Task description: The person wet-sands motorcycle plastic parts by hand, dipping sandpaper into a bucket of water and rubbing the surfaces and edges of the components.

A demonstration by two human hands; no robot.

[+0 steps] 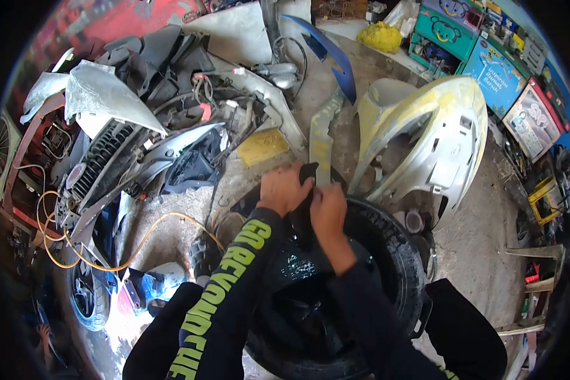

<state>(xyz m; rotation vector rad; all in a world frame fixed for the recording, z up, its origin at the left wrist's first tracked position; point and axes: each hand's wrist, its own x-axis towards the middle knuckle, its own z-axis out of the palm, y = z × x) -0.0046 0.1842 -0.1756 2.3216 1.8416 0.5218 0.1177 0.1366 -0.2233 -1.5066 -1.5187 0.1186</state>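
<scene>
Lime sleeve lettering (224, 278) starts "GO" below the left hand (285, 189).

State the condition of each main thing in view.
Left hand: closed on a dark piece
Right hand: curled, contact unclear
Narrow panel: patchy yellow and grey
Black tub: holding liquid
Motorcycle fairing: patchy yellow and whitish
Orange hose: loosely looped
Yellow bag: crumpled

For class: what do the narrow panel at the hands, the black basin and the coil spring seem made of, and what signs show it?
Narrow panel: probably plastic, mostly matt; patchy grey-and-yellow coating leaves the base uncertain.
Black basin: perhaps rubber, dull; tyre-like ridges mark its side.
Coil spring: likely metal, dark finish; evenly wound turns.
</scene>
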